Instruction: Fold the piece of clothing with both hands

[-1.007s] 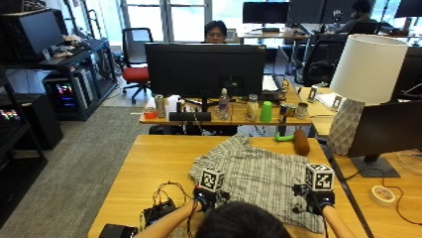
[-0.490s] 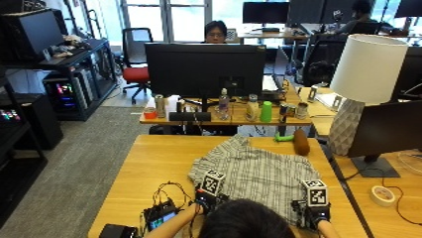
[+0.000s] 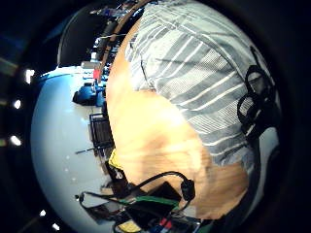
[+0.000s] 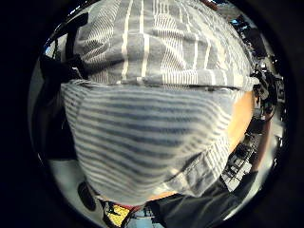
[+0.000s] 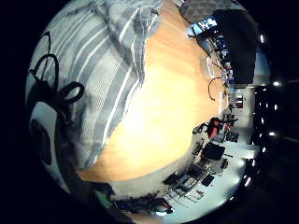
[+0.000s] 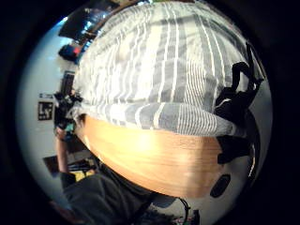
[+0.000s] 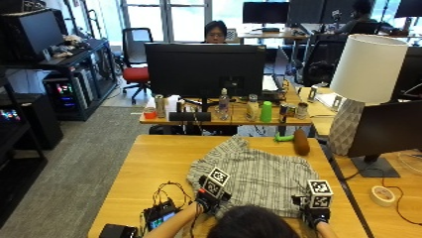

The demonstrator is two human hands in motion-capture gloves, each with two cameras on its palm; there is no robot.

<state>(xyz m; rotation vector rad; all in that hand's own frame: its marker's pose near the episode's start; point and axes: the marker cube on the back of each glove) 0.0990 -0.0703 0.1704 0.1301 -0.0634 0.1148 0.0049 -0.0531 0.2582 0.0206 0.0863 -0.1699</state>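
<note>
Grey-and-white striped cotton shirt lies spread on the light wooden tabletop. Since a second ago both hands drew back to its near hem: left hand pinches a lifted fold; right hand grip cannot tell. Fold likely starting.

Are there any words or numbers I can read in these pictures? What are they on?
None can be read.
Small device on the table: its screen glows, too small to read.
Bottles on the far desk: labels too small.
Shirt: stripes only, no print.
</note>
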